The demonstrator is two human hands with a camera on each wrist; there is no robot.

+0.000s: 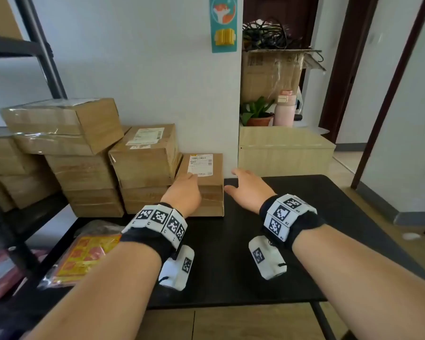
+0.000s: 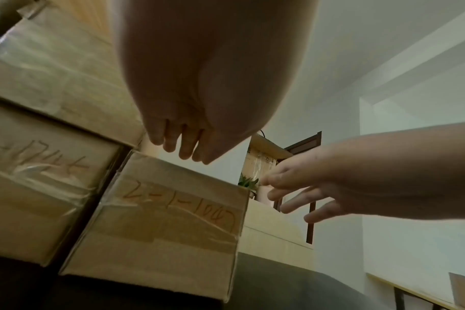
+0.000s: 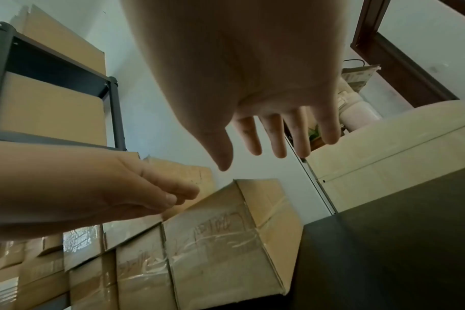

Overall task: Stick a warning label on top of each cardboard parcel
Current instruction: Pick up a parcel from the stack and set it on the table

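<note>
— How far along are you?

— Barely begun, I judge. The nearest cardboard parcel (image 1: 201, 185) sits on the desk (image 1: 268, 253) against the wall, wearing only a white shipping label (image 1: 200, 165); I see no warning label on any parcel. My left hand (image 1: 184, 192) hovers over its near edge, fingers relaxed, holding nothing. My right hand (image 1: 248, 188) is spread, just right of it.

— And the stickers?

— The packet of yellow and red sheets (image 1: 84, 256), probably the warning labels, lies left of that parcel, near the desk's front edge.

— Anything in the way?

— The taller parcel stack (image 1: 145, 165) crowds its left side.
</note>
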